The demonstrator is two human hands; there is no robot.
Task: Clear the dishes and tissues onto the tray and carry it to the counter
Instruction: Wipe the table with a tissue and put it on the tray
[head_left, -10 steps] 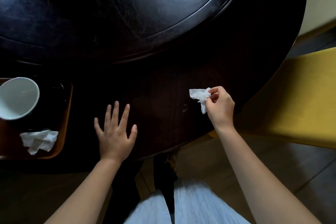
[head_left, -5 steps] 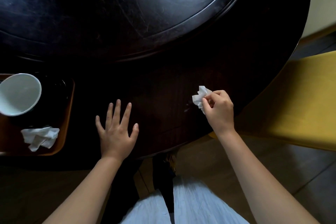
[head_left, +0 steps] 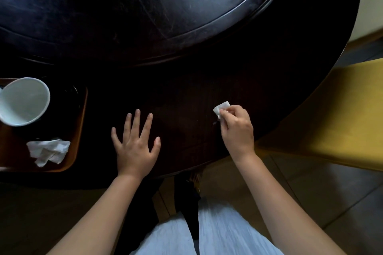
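Note:
My right hand (head_left: 237, 130) is closed around a small white tissue (head_left: 222, 108) and presses it onto the dark round table (head_left: 259, 80) near its front edge. My left hand (head_left: 135, 144) lies flat on the table with fingers spread, holding nothing. At the far left a brown tray (head_left: 79, 130) carries a white bowl (head_left: 22, 103) tipped on a dark dish, and a crumpled white tissue (head_left: 48, 151) lies in the tray's near corner.
A large dark turntable (head_left: 145, 16) fills the middle of the table. A yellow chair seat (head_left: 331, 114) stands to the right beside the table edge. Tiled floor (head_left: 310, 188) and my pale skirt (head_left: 217, 232) are below.
My right hand has bunched the tissue tighter and lowered it onto the table surface. My left hand has stayed flat in place.

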